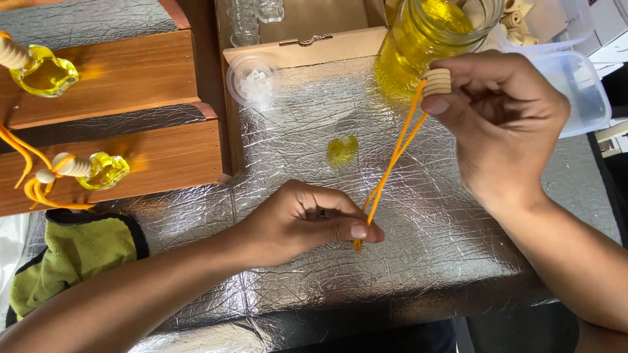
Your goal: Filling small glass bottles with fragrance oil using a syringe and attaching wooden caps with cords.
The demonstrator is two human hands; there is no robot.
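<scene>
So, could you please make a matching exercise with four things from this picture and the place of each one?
Things:
1. orange cord
2. green cloth
3. large jar of yellow liquid
4. ribbed wooden cap

Places:
A. top of the table, behind the right hand
B. stretched between both hands
C. bottom left corner
D. in the right hand's fingers

Pairs: 1-B, 2-C, 3-A, 4-D. The left hand pinches the cord's lower end.
</scene>
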